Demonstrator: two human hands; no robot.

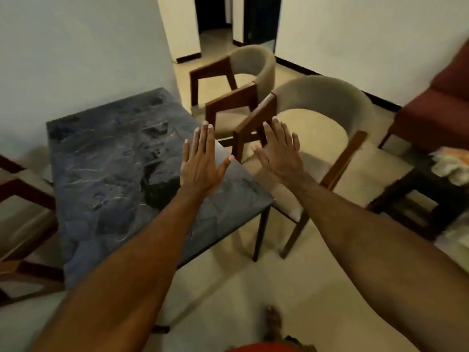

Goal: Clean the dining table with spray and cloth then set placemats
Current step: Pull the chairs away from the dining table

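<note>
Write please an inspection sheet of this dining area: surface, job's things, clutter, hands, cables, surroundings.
Surface: dark marble-patterned table top, nothing lying on it.
Job's things: spray, cloth, placemats: nothing seen.
Clutter: pale bundle on dark side table, too blurred to name.
Hands: left hand and right hand flat, fingers straight, holding nothing.
Cables: nothing seen.
Surroundings: two grey-backed wooden chairs, dark red sofa, tiled floor.

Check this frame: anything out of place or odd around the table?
Nothing spilled or damaged. Both the left hand and right hand are held out flat and hold nothing; no spray, cloth or placemats show. The two grey chairs sit angled away from the dark table rather than tucked in.
</note>
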